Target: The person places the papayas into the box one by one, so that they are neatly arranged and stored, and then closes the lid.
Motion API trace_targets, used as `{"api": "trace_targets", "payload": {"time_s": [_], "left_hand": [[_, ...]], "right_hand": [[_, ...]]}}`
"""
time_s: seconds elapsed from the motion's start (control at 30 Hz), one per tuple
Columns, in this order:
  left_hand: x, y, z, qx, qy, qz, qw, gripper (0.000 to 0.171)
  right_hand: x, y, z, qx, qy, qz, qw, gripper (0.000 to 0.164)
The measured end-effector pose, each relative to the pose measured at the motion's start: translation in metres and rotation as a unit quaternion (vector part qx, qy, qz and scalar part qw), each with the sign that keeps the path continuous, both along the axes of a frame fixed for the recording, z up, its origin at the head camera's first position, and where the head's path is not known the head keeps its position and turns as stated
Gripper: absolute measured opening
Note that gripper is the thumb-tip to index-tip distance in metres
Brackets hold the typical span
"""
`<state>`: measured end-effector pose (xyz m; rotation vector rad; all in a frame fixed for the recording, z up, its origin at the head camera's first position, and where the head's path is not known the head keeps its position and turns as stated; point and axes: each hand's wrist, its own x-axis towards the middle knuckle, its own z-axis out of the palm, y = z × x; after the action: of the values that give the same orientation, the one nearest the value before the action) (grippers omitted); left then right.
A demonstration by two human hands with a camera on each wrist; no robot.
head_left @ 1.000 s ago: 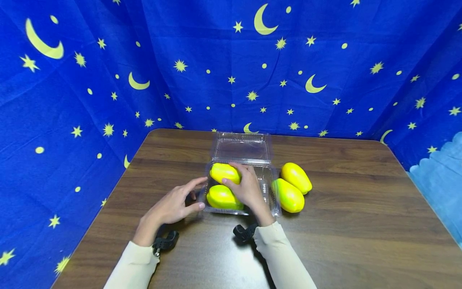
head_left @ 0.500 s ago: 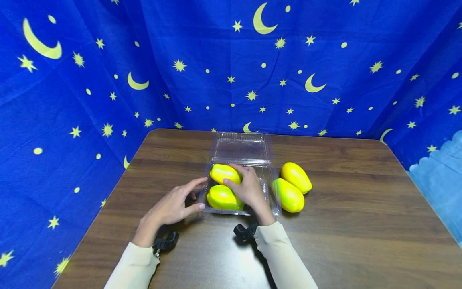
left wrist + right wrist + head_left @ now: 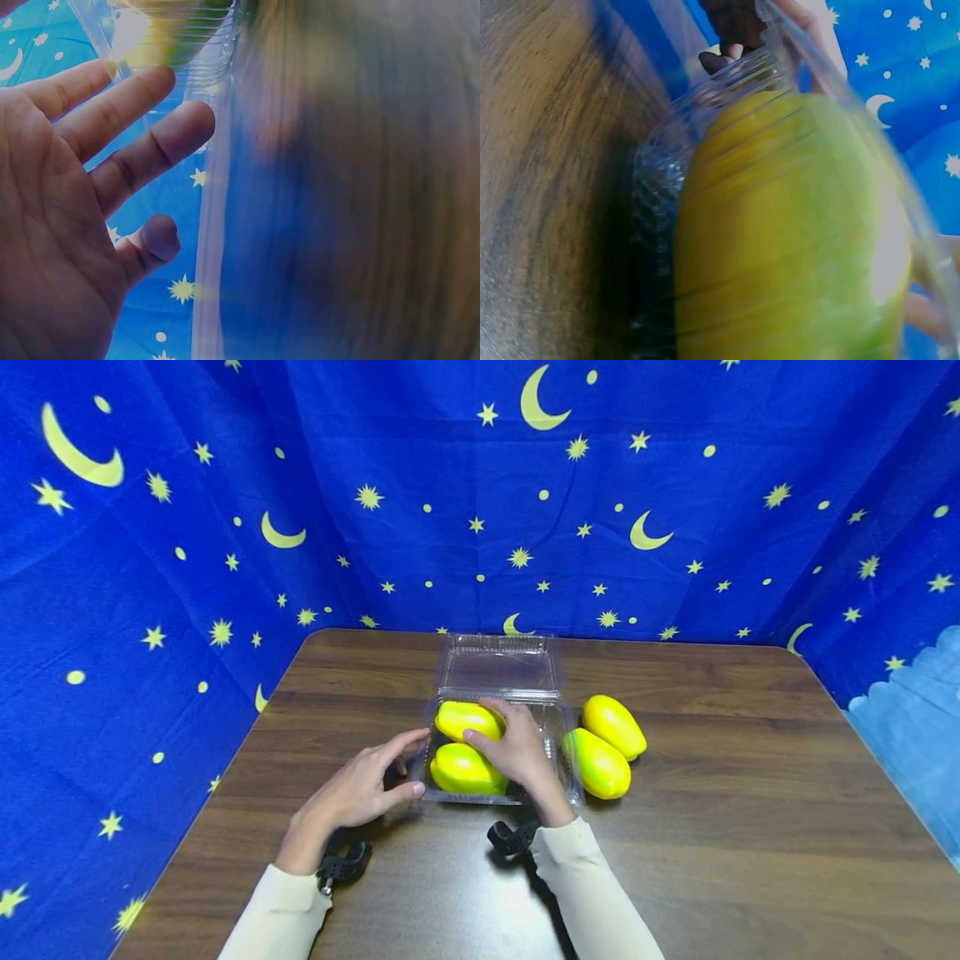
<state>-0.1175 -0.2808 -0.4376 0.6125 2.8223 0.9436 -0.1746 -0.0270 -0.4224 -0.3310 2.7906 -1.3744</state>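
A clear plastic clamshell box point(image 3: 555, 752) lies with its lid point(image 3: 501, 664) folded back, away from me. Two yellow-green papayas sit in its left half, a far one point(image 3: 461, 722) and a near one point(image 3: 467, 770). My right hand point(image 3: 517, 747) reaches into the box and grips the right end of the far papaya between thumb and fingers. At the box's left edge is my left hand point(image 3: 360, 787), fingers loosely spread, thumb and index fingertips at the rim. Through the clear wall, the right wrist view shows the near papaya point(image 3: 795, 225) close up.
Just right of the box, two more papayas lie side by side, a front one point(image 3: 600, 766) and a back one point(image 3: 615, 727). The brown wooden table point(image 3: 750, 793) meets a blue star-and-moon curtain point(image 3: 420, 543) at the back and sides.
The far papaya and my right hand have shifted very slightly to the right within the box. My left hand stays at the left rim. The head view has drifted a little.
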Motion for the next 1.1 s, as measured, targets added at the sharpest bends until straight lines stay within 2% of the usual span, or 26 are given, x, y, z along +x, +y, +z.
{"api": "trace_targets", "payload": {"time_s": [0.33, 0.67, 0.97, 1.1], "left_hand": [[0.0, 0.001, -0.002, 0.01, 0.006, -0.006, 0.9999, 0.071], [-0.001, 0.0, -0.003, 0.015, 0.041, -0.016, 0.9989, 0.071], [-0.001, 0.0, -0.002, 0.013, 0.03, -0.014, 0.9994, 0.071], [0.0, 0.0, -0.001, 0.012, 0.024, -0.014, 0.9995, 0.072]], "right_hand": [[0.008, 0.006, 0.022, 0.008, 0.024, 0.008, 1.0, 0.056], [0.017, 0.011, 0.047, -0.041, 0.094, -0.001, 0.995, 0.05], [0.02, 0.029, 0.06, -0.091, 0.164, 0.001, 0.982, 0.046], [0.023, 0.039, 0.064, -0.095, 0.174, -0.003, 0.98, 0.047]]}}
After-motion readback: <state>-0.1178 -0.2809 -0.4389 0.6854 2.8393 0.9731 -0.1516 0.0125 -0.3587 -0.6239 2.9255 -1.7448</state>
